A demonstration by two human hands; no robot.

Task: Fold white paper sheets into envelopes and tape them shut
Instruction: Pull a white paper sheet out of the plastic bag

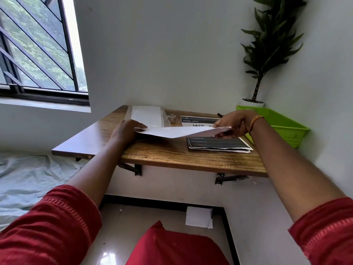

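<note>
left hand (125, 131): pinching the white sheet's (177, 131) left edge
right hand (236, 123): gripping its right edge, so the sheet's stretched between both hands, just above the wooden desk (164, 153)
tape roll (171, 118): beyond the sheet

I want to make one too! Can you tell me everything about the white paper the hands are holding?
The paper is a plain white sheet, thin and a little bendy, with nothing printed on the side we see. It is held up in the air, nearly flat, just above the wooden table. The left hand holds its left end and the right hand pinches its right end. It sags slightly in the middle and hides part of the dark printed pages behind it. No fold shows yet.
</note>
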